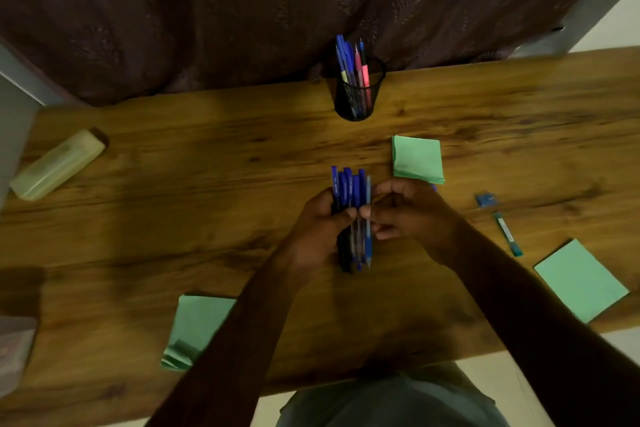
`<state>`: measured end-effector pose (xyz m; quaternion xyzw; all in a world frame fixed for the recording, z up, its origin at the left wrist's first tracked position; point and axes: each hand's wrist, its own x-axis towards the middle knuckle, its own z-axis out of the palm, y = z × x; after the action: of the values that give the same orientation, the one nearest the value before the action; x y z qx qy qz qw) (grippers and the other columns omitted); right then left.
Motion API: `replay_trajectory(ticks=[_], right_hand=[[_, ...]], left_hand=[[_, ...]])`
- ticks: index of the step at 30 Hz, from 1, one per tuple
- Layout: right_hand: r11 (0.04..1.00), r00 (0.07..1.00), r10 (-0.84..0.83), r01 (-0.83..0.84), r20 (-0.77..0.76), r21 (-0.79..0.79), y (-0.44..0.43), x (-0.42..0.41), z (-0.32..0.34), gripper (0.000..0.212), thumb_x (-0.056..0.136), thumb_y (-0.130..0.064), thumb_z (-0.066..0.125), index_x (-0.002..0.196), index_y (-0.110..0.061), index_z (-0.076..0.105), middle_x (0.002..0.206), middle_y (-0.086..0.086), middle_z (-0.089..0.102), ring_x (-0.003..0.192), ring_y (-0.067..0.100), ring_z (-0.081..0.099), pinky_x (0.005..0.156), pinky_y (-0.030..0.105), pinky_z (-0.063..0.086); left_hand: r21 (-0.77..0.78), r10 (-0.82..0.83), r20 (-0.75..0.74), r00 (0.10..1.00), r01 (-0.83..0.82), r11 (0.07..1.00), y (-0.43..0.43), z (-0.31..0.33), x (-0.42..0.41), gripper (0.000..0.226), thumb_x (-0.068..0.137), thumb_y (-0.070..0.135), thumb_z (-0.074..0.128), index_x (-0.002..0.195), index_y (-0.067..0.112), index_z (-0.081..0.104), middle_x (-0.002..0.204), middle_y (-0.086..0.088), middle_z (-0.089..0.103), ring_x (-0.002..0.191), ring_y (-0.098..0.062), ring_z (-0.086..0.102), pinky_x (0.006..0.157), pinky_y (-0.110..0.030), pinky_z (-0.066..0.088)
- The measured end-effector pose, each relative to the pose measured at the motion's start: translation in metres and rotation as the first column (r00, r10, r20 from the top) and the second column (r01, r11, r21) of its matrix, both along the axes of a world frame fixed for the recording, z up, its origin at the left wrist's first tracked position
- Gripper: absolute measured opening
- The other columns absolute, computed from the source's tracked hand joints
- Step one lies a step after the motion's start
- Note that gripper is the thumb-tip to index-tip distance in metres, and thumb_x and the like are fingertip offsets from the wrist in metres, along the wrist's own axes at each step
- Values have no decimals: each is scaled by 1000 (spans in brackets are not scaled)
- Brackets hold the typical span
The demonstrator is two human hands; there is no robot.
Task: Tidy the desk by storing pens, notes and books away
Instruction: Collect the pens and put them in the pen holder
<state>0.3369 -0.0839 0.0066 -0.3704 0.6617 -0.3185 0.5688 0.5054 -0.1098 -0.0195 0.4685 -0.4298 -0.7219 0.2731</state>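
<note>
1. Head view: the left hand (pixel 318 229) has its fingers curled round a bundle of blue ballpoint pens (pixel 348 191), caps pointing away, over the middle of the brown wooden desk (pixel 207 218).
2. The right hand (pixel 412 213) pinches the rightmost pen of that bundle between thumb and fingertips.
3. A black mesh pen cup (pixel 360 97) stands at the desk's far edge with several pens upright in it.
4. One green sticky-note pad (pixel 417 159) lies just beyond the right hand, a second green pad (pixel 581 279) sits at the desk's right end, and a third green pad (pixel 199 329) lies beside the left forearm.
5. A pale yellow plastic pencil case (pixel 57 165) lies at the far left.
</note>
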Motion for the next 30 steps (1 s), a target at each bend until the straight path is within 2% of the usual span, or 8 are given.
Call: replay_trajectory(ticks=[5,11,14,17,19,22,26,30], right_hand=[[995,996,88,-88,-2,-39,-16,-13,12,29,86,-9,76,113,-16,71,97,18,73,82,23,75,70,33,62],[965,993,92,-106,-68,-240,-66,-42,32,23,89,-7,73,111,-13,73,100,24,72,85,27,74,73,37,63],[911,991,69,-110,-116,-398,-108,-61,52,19,90,-5,71,107,-15,72,89,14,73,76,16,71,70,37,61],[844,986,23,-108,-166,-525,-154,-85,69,21,90,-7,72,110,-15,73,87,0,76,79,11,72,71,35,60],[832,976,17,-133,-215,-539,-181,-97,74,26,90,-9,72,116,-14,71,95,9,76,87,21,75,78,42,62],[825,960,68,-207,-271,-525,-215,-110,77,29,91,-13,71,120,-17,69,98,9,76,87,22,75,80,43,63],[822,946,113,-262,-305,-506,-239,-111,68,21,82,-29,73,102,-37,70,93,0,76,83,16,75,78,48,62],[826,931,138,-296,-337,-480,-248,-107,46,23,78,-33,72,99,-42,69,92,-2,76,86,17,74,79,51,61]], left_hand=[[-174,7,63,998,4,985,-13,15,-11,34,95,0,54,126,14,60,118,-4,70,109,-15,67,90,-30,55],[-370,142,70,987,-106,923,-57,44,-47,37,92,0,61,125,15,52,122,-1,65,110,-11,64,90,-25,54],[-513,223,65,973,-159,843,-99,67,-72,41,90,-5,60,127,12,52,119,0,63,107,-8,62,87,-16,52],[-634,291,49,956,-195,749,-142,85,-98,39,88,-9,61,125,2,53,107,6,62,94,6,59,81,-8,48],[-680,326,55,944,-203,704,-170,86,-110,36,86,-10,63,121,-4,55,99,10,61,87,10,60,78,-10,48],[-681,372,15,928,-263,683,-201,79,-122,39,83,-14,64,121,-11,54,106,-6,65,93,-3,63,84,-21,53],[-654,443,22,896,-323,684,-219,68,-124,42,81,-15,65,121,-10,55,107,-9,66,92,-1,67,83,-23,55],[-626,516,124,848,-337,703,-219,51,-122,40,80,-10,69,118,-6,59,107,-16,69,97,-23,69,84,-38,59]])
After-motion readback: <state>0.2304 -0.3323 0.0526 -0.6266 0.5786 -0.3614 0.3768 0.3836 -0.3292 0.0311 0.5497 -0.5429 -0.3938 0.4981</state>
